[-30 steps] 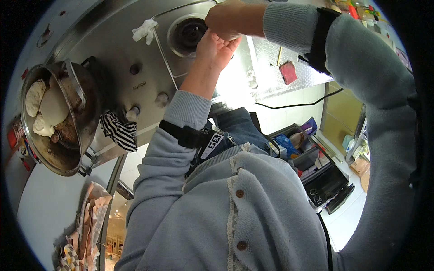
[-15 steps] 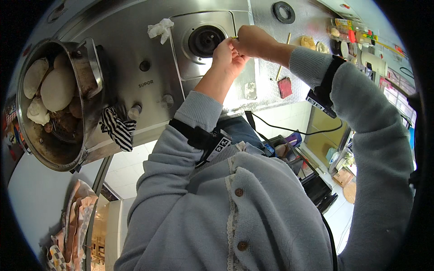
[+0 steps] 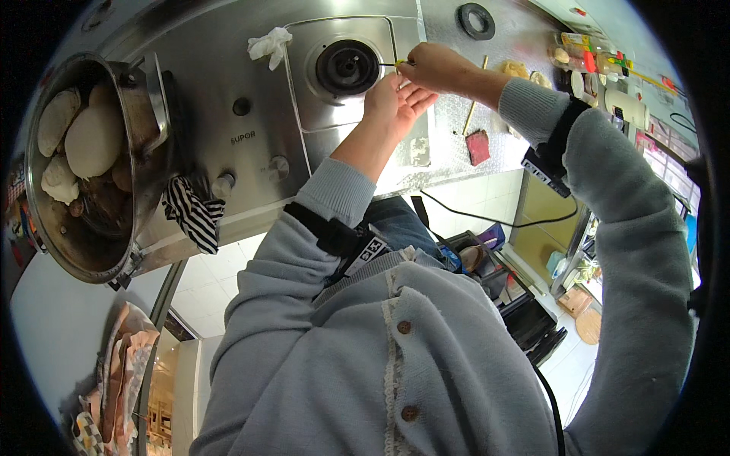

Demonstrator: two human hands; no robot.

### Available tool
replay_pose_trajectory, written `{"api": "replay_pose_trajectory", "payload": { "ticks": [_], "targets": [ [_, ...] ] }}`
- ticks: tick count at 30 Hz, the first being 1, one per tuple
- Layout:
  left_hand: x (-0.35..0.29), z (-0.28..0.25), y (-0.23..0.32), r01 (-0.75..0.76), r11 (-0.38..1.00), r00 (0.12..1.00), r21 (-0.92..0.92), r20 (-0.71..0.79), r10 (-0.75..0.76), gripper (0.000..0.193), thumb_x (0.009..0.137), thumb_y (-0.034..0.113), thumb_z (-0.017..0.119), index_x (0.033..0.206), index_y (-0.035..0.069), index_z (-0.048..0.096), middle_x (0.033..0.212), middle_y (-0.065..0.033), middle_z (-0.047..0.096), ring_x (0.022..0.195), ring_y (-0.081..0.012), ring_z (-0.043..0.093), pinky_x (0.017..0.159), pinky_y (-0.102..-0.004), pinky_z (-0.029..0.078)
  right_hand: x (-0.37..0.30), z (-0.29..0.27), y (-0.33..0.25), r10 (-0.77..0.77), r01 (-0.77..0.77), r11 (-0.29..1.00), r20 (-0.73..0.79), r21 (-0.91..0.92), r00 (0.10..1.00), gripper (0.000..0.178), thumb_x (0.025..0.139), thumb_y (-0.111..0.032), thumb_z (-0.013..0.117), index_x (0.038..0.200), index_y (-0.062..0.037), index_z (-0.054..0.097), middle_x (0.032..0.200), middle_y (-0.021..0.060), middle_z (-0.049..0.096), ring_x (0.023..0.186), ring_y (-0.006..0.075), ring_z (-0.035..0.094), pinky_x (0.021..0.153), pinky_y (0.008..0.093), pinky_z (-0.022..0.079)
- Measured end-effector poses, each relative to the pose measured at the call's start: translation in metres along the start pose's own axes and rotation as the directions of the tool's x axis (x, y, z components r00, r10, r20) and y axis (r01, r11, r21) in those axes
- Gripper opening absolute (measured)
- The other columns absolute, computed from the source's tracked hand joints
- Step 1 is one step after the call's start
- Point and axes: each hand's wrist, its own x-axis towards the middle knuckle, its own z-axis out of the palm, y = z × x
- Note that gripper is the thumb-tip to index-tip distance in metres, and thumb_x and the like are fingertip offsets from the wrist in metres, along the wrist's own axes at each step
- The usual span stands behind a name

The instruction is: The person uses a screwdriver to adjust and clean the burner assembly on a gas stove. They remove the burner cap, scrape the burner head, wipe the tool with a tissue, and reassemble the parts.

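Our left hand (image 3: 388,106) has uncurled, palm up; thin dark rod with yellow-green end (image 3: 387,64) now exposed near silver steel hob's (image 3: 205,83) right edge, right hand (image 3: 439,70) grip closed around it, seemingly steadying it alone.

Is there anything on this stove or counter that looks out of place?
Mildly: a crumpled white tissue or cloth lies beside the burner, odd so near a heat source. A black ring lies apart on the counter, perhaps misplaced.
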Motion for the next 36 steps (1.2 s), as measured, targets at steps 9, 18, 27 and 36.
{"api": "replay_pose_trajectory", "payload": {
  "ticks": [9, 18, 27, 36],
  "targets": [
    [-0.018, -0.041, 0.004, 0.051, 0.992, 0.997, 0.112, -0.062, -0.044, 0.033, 0.098, 0.015, 0.041, 0.121, -0.009, 0.041, 0.122, -0.0305, 0.053, 0.116, -0.0407, 0.055, 0.103, -0.0514, 0.045, 0.002, 0.006, -0.011, 0.133, -0.129, 0.989, -0.052, 0.072, 0.990, 0.045, 0.088, -0.035, 0.057, 0.077, 0.0075, 0.066, 0.073, 0.0271, 0.064, 0.068, 0.0419, 0.065, 0.069, 0.0485, 0.051],
    [-0.022, -0.046, 0.009, 0.021, 0.974, 0.996, 0.225, -0.091, 0.000, 0.038, 0.098, 0.017, 0.043, 0.124, -0.010, 0.040, 0.120, -0.0294, 0.054, 0.111, -0.0375, 0.058, 0.099, -0.0487, 0.049, -0.003, -0.015, -0.035, 0.329, -0.344, 0.905, 0.104, 0.250, 0.939, 0.034, 0.084, -0.023, 0.054, 0.093, 0.0079, 0.066, 0.089, 0.0225, 0.068, 0.074, 0.0338, 0.070, 0.061, 0.0393, 0.059],
    [-0.013, -0.060, -0.026, -0.200, 0.129, 0.967, 0.971, 0.175, 0.184, 0.026, 0.091, 0.022, 0.058, 0.107, 0.002, 0.064, 0.102, -0.0132, 0.068, 0.088, -0.0244, 0.067, 0.077, -0.0369, 0.053, -0.004, -0.019, 0.009, 0.220, -0.218, 0.949, 0.017, 0.227, 0.975, 0.036, 0.086, -0.036, 0.058, 0.092, -0.0023, 0.071, 0.079, 0.0156, 0.059, 0.070, 0.0276, 0.056, 0.061, 0.0394, 0.046],
    [0.037, -0.033, -0.111, -0.498, -0.594, 0.774, 0.631, 0.633, 0.024, 0.011, 0.082, 0.011, 0.066, 0.092, 0.006, 0.064, 0.094, -0.0125, 0.061, 0.093, -0.0331, 0.060, 0.078, -0.0429, 0.050, -0.177, 0.035, 0.118, 0.319, -0.047, 0.793, -0.349, 0.607, 0.881, 0.048, 0.092, -0.041, 0.056, 0.104, 0.0043, 0.068, 0.069, 0.0141, 0.064, 0.065, 0.0169, 0.059, 0.062, 0.0328, 0.047]
  ]
}}
